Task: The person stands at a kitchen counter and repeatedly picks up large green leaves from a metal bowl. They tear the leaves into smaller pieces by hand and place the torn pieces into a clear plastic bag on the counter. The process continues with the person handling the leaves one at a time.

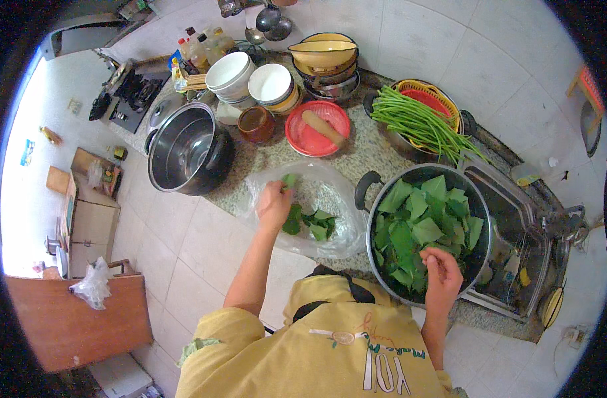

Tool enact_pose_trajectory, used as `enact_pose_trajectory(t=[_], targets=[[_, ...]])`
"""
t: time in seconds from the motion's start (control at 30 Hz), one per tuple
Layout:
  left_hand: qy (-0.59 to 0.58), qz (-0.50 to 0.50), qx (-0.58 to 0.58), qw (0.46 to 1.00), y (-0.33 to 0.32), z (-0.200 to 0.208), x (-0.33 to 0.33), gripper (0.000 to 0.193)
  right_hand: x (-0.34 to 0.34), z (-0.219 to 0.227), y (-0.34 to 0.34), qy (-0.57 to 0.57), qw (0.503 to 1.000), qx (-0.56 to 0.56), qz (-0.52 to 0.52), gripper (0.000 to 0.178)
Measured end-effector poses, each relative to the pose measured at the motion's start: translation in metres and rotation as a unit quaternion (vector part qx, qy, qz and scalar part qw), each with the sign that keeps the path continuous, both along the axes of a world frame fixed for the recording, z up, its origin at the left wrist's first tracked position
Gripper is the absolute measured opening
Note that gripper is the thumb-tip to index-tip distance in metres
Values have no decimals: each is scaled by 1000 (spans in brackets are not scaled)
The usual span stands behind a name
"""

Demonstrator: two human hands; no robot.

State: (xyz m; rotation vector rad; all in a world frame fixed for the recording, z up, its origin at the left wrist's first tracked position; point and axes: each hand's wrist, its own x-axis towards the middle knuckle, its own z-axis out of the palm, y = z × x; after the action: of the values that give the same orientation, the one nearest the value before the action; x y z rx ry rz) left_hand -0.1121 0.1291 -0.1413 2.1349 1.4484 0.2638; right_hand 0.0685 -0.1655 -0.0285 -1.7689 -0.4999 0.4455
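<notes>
My left hand (275,205) is closed on a green leaf (289,180) above a clear plastic bag (345,233) spread on the counter. Several loose leaves (318,224) lie on the bag just right of that hand. To the right stands a large dark pot (485,207), heaped with broad green leaves (426,229). Over the pot's near right part is my right hand (444,277), its fingers pinched together among the leaves. What they hold, if anything, I cannot make out.
An empty dark pot (188,156) sits at the counter's left. Behind the bag are a red basket (302,138) with a wooden pestle-like stick (322,127), a brown jar (256,124) and stacked bowls (271,82). Long green stalks (419,119) lie across another pot, near the sink (509,232).
</notes>
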Motion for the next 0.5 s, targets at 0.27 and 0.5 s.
enact_pose_trajectory(t=[0.27, 0.5], targets=[[114, 96, -30, 988, 31, -2, -2, 33, -3, 0, -1, -4, 1000, 9, 4, 11], [83, -36, 99, 991, 31, -33, -12, 33, -5, -7, -1, 16, 999, 31, 6, 12]])
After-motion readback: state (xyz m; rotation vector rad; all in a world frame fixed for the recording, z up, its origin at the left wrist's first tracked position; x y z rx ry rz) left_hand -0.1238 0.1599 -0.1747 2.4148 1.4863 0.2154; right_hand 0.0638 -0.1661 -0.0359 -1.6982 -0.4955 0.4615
